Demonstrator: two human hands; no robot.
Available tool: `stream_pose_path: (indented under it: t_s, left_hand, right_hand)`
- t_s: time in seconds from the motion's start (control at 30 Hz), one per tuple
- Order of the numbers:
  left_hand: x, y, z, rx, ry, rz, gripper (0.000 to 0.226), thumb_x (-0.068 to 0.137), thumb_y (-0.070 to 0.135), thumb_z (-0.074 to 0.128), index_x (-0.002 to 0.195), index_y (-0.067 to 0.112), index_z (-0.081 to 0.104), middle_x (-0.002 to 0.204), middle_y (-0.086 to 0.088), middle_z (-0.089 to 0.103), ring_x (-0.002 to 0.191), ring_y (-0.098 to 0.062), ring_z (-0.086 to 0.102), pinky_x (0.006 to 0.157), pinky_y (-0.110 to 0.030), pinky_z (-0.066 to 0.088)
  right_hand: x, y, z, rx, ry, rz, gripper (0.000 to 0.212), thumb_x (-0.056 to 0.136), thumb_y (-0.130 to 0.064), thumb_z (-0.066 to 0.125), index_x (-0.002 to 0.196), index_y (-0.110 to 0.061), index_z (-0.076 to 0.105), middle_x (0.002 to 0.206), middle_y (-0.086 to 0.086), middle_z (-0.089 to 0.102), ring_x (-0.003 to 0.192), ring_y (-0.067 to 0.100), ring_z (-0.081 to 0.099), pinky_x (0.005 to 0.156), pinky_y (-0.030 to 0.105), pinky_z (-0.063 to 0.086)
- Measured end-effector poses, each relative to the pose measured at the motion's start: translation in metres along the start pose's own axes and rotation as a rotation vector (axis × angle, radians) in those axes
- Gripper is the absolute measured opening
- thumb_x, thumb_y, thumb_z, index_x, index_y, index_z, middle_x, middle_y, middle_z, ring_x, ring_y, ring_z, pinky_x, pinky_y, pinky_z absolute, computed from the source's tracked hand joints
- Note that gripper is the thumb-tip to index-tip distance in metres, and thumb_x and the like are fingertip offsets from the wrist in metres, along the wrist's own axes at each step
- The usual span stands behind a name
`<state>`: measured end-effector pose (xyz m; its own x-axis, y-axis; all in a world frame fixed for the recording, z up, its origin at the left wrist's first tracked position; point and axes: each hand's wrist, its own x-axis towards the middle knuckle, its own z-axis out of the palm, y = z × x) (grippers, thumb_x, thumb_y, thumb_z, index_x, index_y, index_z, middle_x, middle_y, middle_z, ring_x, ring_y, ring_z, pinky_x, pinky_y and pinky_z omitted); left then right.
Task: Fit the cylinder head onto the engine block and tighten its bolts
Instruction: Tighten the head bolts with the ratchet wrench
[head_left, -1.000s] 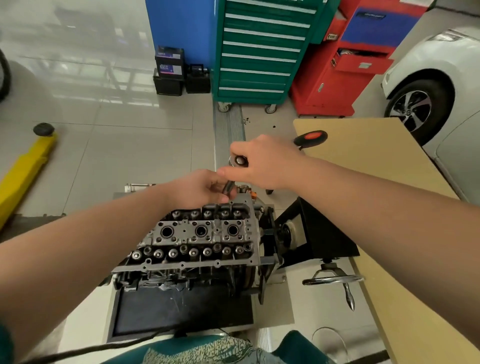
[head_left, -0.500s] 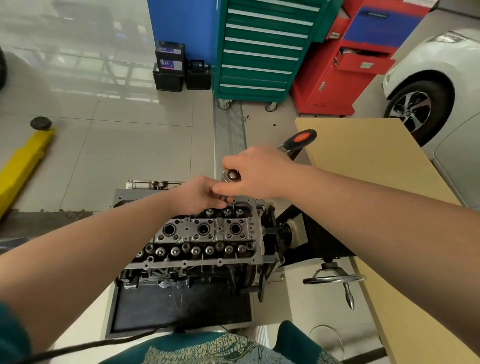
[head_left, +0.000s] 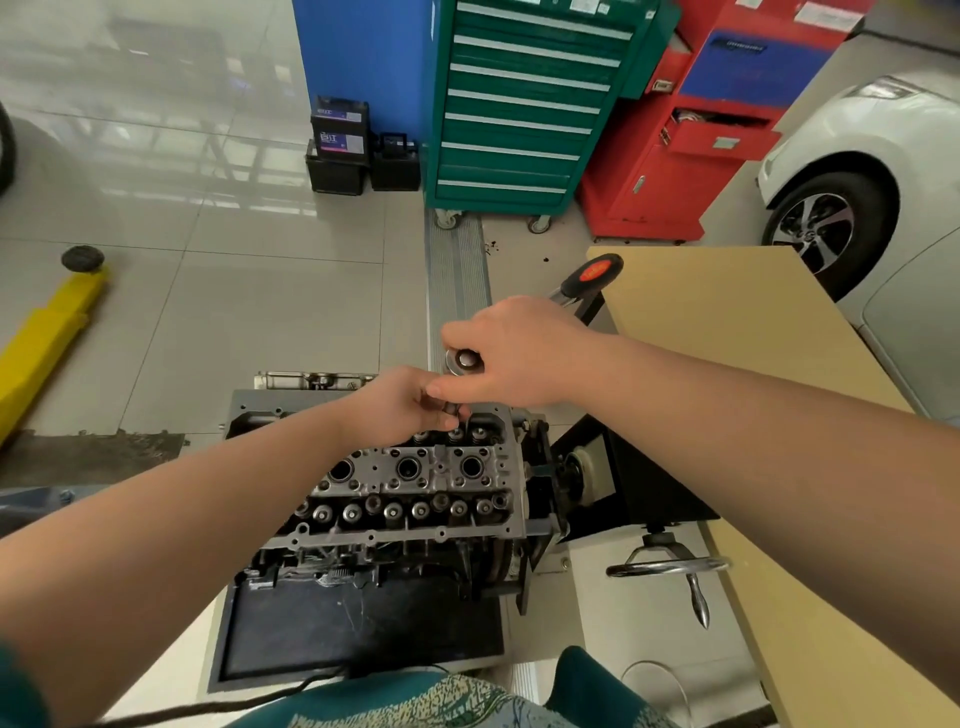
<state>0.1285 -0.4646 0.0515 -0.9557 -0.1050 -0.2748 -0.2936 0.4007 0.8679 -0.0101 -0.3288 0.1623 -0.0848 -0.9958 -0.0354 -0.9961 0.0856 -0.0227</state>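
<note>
— Left arm? Reaches forward from the lower left, forearm bare, wrist straight. Left hand (head_left: 402, 397) poised over the far edge of the cylinder head (head_left: 415, 483), fingers curled downward, pinching a dark shaft just above that edge.

— Right arm? Crosses in from the right side, forearm bare, wrist level. Right hand (head_left: 519, 356) sits above and just right of the left hand, higher over the same far edge of the cylinder head, palm down, fingers wrapped round the ratchet (head_left: 462, 360) near its round metal end, thumb tip touching the left hand's fingers.
</note>
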Motion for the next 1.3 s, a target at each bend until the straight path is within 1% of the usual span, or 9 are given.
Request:
stream_pose_path:
  t_s: [0.1, 0.27, 0.43, 0.6, 0.77, 0.93, 1.07, 1.17, 1.3]
  left_hand:
    - [-0.002, -0.001, 0.004, 0.006, 0.016, -0.005, 0.011, 0.094, 0.017, 0.079, 0.104, 0.020, 0.078, 0.104, -0.011, 0.078, 0.103, -0.037, 0.070, 0.100, -0.048, 0.056]
    - [-0.006, -0.004, 0.008, -0.009, 0.032, 0.005, 0.013, 0.092, 0.015, 0.081, 0.102, 0.023, 0.080, 0.100, 0.007, 0.080, 0.097, -0.008, 0.073, 0.092, -0.026, 0.055]
    - [-0.005, -0.003, 0.005, 0.050, 0.035, -0.018, 0.012, 0.093, 0.019, 0.079, 0.104, 0.024, 0.078, 0.101, 0.000, 0.079, 0.098, -0.021, 0.072, 0.093, -0.036, 0.058]
    - [-0.009, 0.005, 0.008, 0.109, 0.030, -0.023, 0.025, 0.096, 0.013, 0.073, 0.086, 0.036, 0.073, 0.084, 0.020, 0.074, 0.082, 0.002, 0.068, 0.078, -0.018, 0.051]
    - [-0.021, 0.018, 0.042, -0.204, 0.249, -0.028, 0.016, 0.095, 0.006, 0.055, 0.082, 0.003, 0.063, 0.070, -0.023, 0.060, 0.063, -0.018, 0.049, 0.060, -0.035, 0.043]
    - [-0.018, 0.031, 0.067, -0.290, 0.495, -0.063, 0.038, 0.099, -0.008, 0.052, 0.100, 0.030, 0.057, 0.088, 0.013, 0.063, 0.068, 0.009, 0.064, 0.061, -0.014, 0.052]
    - [-0.012, 0.034, 0.061, -0.110, 0.419, -0.058, 0.025, 0.097, -0.010, 0.049, 0.099, 0.010, 0.063, 0.086, 0.001, 0.061, 0.070, 0.002, 0.058, 0.065, -0.021, 0.048]
    - [-0.008, 0.036, 0.061, -0.123, 0.405, -0.065, 0.022, 0.099, -0.009, 0.047, 0.104, -0.002, 0.068, 0.093, -0.011, 0.069, 0.085, -0.022, 0.065, 0.081, -0.032, 0.056]
    - [-0.011, 0.043, 0.065, -0.338, 0.465, 0.001, 0.014, 0.100, 0.012, 0.057, 0.102, 0.013, 0.071, 0.103, -0.012, 0.073, 0.103, -0.031, 0.069, 0.095, -0.049, 0.056]
  right_hand:
    - [0.000, 0.000, -0.001, -0.019, -0.006, -0.070, 0.056, 0.085, -0.083, 0.030, 0.071, -0.029, 0.037, 0.062, -0.010, 0.050, 0.059, 0.013, 0.047, 0.059, 0.034, 0.032]
    - [-0.001, -0.001, -0.004, -0.006, -0.053, -0.106, 0.053, 0.087, -0.081, 0.032, 0.070, -0.030, 0.034, 0.064, -0.011, 0.049, 0.060, 0.011, 0.046, 0.076, 0.041, 0.045]
    - [0.000, -0.004, -0.004, -0.003, -0.074, -0.071, 0.056, 0.086, -0.084, 0.031, 0.073, -0.029, 0.038, 0.067, -0.010, 0.051, 0.062, 0.012, 0.048, 0.062, 0.036, 0.032]
    - [-0.006, -0.019, 0.000, -0.089, -0.074, 0.104, 0.060, 0.085, -0.087, 0.027, 0.076, -0.028, 0.038, 0.067, -0.006, 0.047, 0.059, 0.017, 0.046, 0.049, 0.031, 0.027]
    - [-0.009, -0.050, 0.016, -0.199, 0.051, 0.298, 0.060, 0.094, -0.077, 0.026, 0.093, -0.020, 0.045, 0.062, 0.000, 0.039, 0.059, 0.023, 0.044, 0.049, 0.031, 0.020]
    - [-0.010, -0.060, 0.020, -0.176, 0.104, 0.454, 0.061, 0.094, -0.077, 0.023, 0.088, -0.020, 0.045, 0.060, 0.000, 0.041, 0.052, 0.021, 0.038, 0.048, 0.029, 0.019]
    - [-0.010, -0.062, 0.029, -0.182, 0.183, 0.500, 0.061, 0.088, -0.078, 0.019, 0.082, -0.022, 0.043, 0.055, -0.003, 0.041, 0.052, 0.024, 0.043, 0.048, 0.028, 0.021]
    - [-0.012, -0.041, 0.029, -0.146, 0.274, 0.260, 0.052, 0.091, -0.073, 0.036, 0.074, -0.024, 0.038, 0.051, -0.007, 0.039, 0.046, 0.024, 0.046, 0.050, 0.026, 0.021]
    - [0.007, -0.004, 0.016, -0.117, 0.193, -0.369, 0.037, 0.093, -0.054, 0.055, 0.075, -0.021, 0.050, 0.062, -0.003, 0.051, 0.057, 0.021, 0.045, 0.064, 0.036, 0.036]
